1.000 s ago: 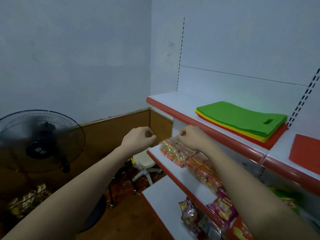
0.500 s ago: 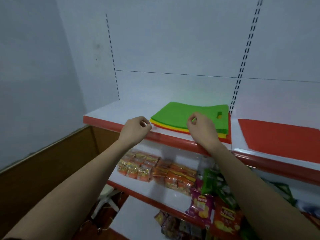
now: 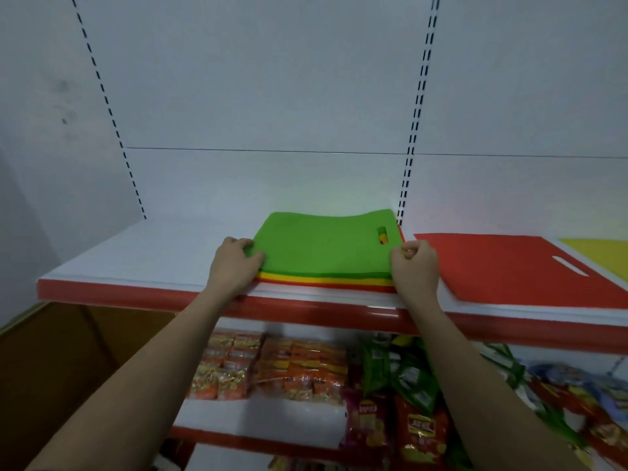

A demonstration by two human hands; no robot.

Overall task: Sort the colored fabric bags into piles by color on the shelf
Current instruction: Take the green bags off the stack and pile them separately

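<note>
At frame centre, your left hand (image 3: pixel 234 266) and right hand (image 3: pixel 415 268) pinch opposite edges of the flat green fabric bag (image 3: pixel 323 246), atop yellow and red layers.

We are in a small shop: a white retail shelf (image 3: pixel 142 266) with red front edging and slotted back uprights (image 3: pixel 413 130), and below it rows of packaged snacks (image 3: pixel 272 365) and chip bags (image 3: pixel 421 433).

Single head view, looking forward and slightly down, close to top shelf (image 3: pixel 142 266), at arm's reach.
</note>
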